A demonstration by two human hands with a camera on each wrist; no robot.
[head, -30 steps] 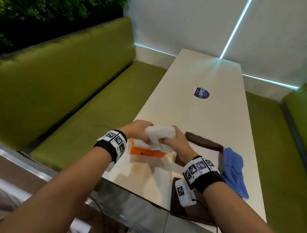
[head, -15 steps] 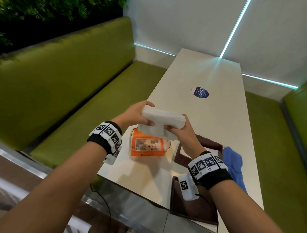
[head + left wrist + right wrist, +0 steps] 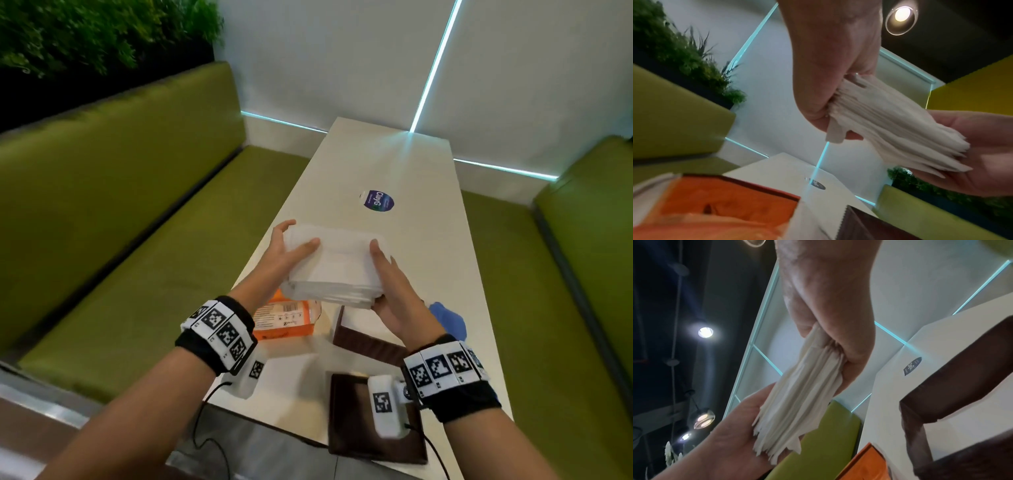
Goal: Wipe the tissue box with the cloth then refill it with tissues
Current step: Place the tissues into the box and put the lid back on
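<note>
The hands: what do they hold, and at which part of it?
A tissue stack, held above the table: the left hand grips its left end, the right hand its right end.

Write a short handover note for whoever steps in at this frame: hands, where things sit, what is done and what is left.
Left hand and right hand each grip one end of the tissue stack, held above the table.
The orange tissue pack lies below the left wrist. The brown tissue box stands open below the right hand, its lid nearer, the blue cloth to its right.
Done: stack out of the pack. Wiping cannot be judged.
Left: load the stack, close the box.
</note>
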